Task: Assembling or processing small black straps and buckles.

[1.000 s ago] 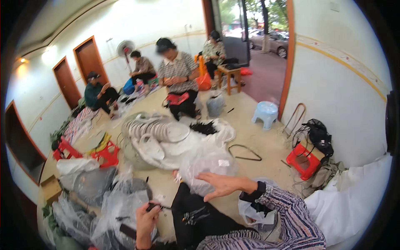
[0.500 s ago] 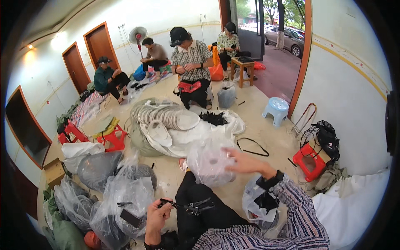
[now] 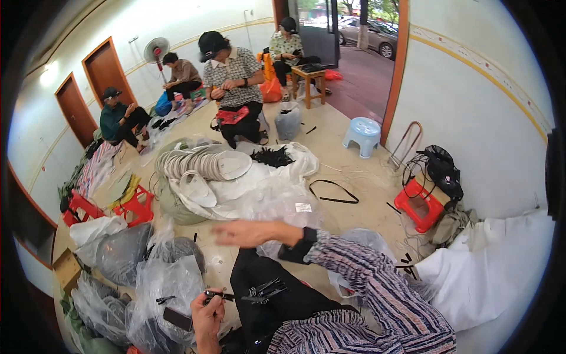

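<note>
Low over my lap, my left hand point(image 3: 207, 315) is closed around a small black strip-like piece point(image 3: 219, 295) that points to the right; its exact kind does not show. On my dark-trousered thigh lie several thin black pieces point(image 3: 268, 291), just beyond its tip. Slightly blurred, my right hand point(image 3: 253, 233) reaches leftward across my knee with fingers stretched out and nothing visible in them. Behind its wrist rests a clear plastic bag point(image 3: 286, 211) with a white label. Left of my left hand, a dark flat rectangle point(image 3: 178, 318) lies on clear plastic wrapping point(image 3: 171, 280).
Ahead, stacked pale oval rings point(image 3: 197, 166) and a heap of black strips point(image 3: 272, 157) lie on white sheeting. Several people sit working beyond. A blue stool point(image 3: 362, 135) and a red stool point(image 3: 420, 203) stand right; another clear bag point(image 3: 365, 239) is beside my right arm.
My right hand has swung left from the clear bag to above my knee. The view has turned right, so the room sits further left. My left hand still holds the black piece.
</note>
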Tool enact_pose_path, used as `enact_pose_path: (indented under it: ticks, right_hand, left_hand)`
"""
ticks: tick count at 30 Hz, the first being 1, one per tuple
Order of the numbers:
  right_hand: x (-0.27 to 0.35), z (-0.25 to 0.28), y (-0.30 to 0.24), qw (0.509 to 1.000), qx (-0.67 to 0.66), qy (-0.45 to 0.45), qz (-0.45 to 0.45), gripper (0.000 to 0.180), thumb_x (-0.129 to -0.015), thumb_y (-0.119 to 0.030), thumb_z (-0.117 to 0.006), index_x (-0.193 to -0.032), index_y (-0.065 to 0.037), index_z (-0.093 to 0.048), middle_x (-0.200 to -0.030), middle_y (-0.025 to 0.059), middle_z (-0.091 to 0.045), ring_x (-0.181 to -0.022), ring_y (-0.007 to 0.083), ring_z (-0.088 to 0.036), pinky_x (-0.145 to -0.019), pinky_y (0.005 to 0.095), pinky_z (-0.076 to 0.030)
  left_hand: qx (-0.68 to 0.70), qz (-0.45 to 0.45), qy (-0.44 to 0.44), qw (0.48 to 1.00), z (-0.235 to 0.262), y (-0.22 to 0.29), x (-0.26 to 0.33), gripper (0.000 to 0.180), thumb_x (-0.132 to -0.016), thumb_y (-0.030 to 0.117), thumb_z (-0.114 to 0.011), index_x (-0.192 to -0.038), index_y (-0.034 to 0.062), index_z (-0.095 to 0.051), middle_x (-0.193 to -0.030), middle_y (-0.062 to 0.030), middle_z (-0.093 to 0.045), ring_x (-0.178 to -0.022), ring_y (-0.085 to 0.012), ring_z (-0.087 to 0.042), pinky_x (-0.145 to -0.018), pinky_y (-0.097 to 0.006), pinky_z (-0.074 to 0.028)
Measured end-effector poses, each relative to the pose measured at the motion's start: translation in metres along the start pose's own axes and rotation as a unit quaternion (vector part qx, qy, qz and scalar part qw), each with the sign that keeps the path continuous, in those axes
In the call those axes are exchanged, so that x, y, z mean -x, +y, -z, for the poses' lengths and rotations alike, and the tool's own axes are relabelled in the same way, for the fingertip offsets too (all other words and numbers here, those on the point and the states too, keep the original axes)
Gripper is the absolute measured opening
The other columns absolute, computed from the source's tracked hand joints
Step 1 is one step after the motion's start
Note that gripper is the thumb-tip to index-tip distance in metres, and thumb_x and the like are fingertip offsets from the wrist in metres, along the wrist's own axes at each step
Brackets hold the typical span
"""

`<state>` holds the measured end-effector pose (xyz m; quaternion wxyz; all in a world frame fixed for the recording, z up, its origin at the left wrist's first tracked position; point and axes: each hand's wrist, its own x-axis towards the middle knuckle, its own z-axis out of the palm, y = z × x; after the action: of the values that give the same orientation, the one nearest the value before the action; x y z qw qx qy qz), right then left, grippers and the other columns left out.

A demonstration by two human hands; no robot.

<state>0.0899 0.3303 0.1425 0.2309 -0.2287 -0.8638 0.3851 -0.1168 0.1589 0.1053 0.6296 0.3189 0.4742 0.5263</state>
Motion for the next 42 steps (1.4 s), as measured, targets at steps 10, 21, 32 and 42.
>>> enact_pose_path:
  ticks: [10,21,32,42]
  right_hand:
    - [0.093,0.043,0.045,0.976,0.004,0.021,-0.215,0.047,-0.087,-0.034,-0.043,-0.117,0.002,-0.043,-0.107,0.0168,-0.055,-0.095,0.0242,-0.053,-0.083,0.0319,-0.040]
    - [0.213,0.250,0.011,0.738,0.251,0.605,-0.163,0.055,-0.085,-0.035,-0.049,-0.125,-0.001,-0.033,-0.100,0.0160,-0.053,-0.086,0.0247,-0.054,-0.077,0.0339,-0.043]
    - [0.137,0.033,-0.032,0.951,0.159,0.261,-0.036,0.029,-0.086,-0.024,-0.047,-0.099,0.001,-0.052,-0.094,0.0132,-0.056,-0.089,0.0225,-0.054,-0.078,0.0335,-0.041]
    - [0.131,-0.104,-0.042,0.910,-0.360,0.005,-0.206,0.033,-0.090,-0.032,-0.042,-0.083,-0.001,-0.052,-0.064,0.0020,-0.052,-0.060,0.0093,-0.050,-0.055,0.0224,-0.040]
  left_hand:
    - [0.007,0.017,0.024,1.000,0.004,0.002,-0.001,0.013,-0.078,-0.001,-0.055,-0.090,-0.0052,-0.055,-0.065,-0.0085,-0.053,-0.043,-0.0069,-0.039,-0.036,-0.019,-0.024]
    - [0.017,0.053,-0.040,0.998,-0.015,-0.003,-0.009,0.015,-0.078,-0.001,-0.055,-0.092,-0.0046,-0.055,-0.064,-0.0053,-0.052,-0.042,-0.0045,-0.038,-0.036,-0.017,-0.024]
    - [-0.006,0.021,-0.012,1.000,-0.019,-0.015,-0.003,0.016,-0.078,0.000,-0.057,-0.093,-0.0042,-0.056,-0.063,-0.0052,-0.052,-0.042,-0.0057,-0.038,-0.037,-0.018,-0.026]
    - [-0.028,0.086,-0.049,0.995,-0.053,-0.012,0.031,0.012,-0.079,0.002,-0.056,-0.090,-0.0010,-0.057,-0.065,-0.0037,-0.053,-0.048,-0.0072,-0.044,-0.043,-0.020,-0.034]
